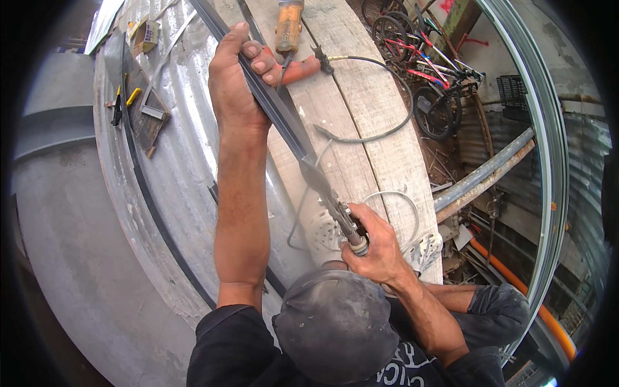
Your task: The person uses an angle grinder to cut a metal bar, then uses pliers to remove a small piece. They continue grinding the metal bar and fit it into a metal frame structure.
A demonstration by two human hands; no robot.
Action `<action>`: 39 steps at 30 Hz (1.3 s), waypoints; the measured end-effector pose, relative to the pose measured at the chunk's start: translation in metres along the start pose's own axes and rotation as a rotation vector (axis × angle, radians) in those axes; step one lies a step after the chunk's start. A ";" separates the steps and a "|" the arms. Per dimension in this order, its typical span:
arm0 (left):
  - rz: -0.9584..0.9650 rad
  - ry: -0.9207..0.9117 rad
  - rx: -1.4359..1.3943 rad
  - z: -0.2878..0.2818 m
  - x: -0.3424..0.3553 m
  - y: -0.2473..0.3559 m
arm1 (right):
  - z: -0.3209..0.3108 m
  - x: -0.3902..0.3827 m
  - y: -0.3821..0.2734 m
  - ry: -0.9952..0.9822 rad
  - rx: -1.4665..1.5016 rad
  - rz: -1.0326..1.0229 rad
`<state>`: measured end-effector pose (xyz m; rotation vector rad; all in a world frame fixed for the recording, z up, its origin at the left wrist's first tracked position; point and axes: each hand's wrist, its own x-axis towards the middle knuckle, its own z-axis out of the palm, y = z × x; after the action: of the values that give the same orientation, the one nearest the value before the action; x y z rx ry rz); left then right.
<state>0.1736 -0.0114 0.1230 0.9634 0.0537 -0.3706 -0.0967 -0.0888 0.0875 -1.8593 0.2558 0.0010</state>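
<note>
Head view: the left hand (235, 80) is clenched around a long dark metal strip (284, 119), gripping it high up where it crosses the plank (361, 122). The right hand (377, 248) is closed on a small tool (345, 226) set against the strip's lower end, just above a dark cap (335, 322) at the bottom of the frame. The strip runs slantwise from beyond the left hand down to the right hand, lying along the plank's left edge, and its bottom section looks flattened and bright.

As a judgement, work at the lower tip is under way and unfinished: both hands are engaged, and nothing shows the strip fixed in place.

Left of the plank lies a corrugated sheet (180, 155), with pliers (117, 109) and a small box (146, 35) near its far-left edge. An orange-handled tool (289, 26) rests at the plank's top, and a grey cable (380, 129) loops over its middle. Right of the plank the ground drops to clutter: bicycles (419, 71), a pipe (483, 174), an orange hose (516, 277). Free room is mainly on the sheet; the plank's right edge is a drop-off.
</note>
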 end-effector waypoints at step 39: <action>-0.057 -0.021 -0.185 -0.002 -0.002 0.004 | -0.002 0.002 0.001 -0.025 -0.008 -0.025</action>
<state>0.1734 -0.0076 0.1252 0.7767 0.0949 -0.4202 -0.0953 -0.0910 0.0870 -1.8687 0.2150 0.0080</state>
